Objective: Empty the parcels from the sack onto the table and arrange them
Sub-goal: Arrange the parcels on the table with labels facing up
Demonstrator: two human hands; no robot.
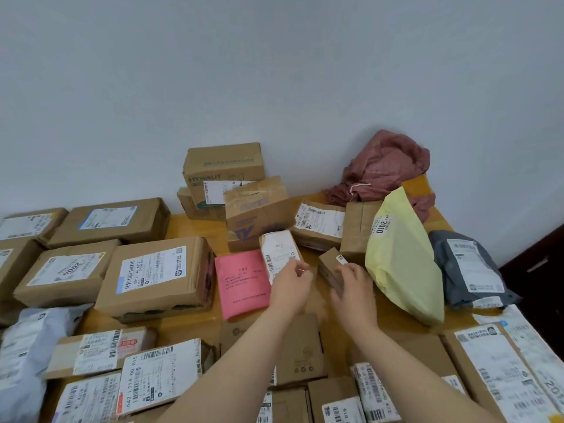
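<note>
The red woven sack lies crumpled and slack at the table's far right corner by the wall. Many parcels cover the wooden table. My left hand holds the near end of a small labelled carton, which lies beside a pink envelope. My right hand grips a small brown box at mid-table. A yellow poly mailer leans just right of that hand, with a grey mailer behind it.
Large labelled cartons lie in rows on the left. A stack of boxes stands against the wall. More cartons and a white mailer fill the near edge. A dark cabinet stands right of the table.
</note>
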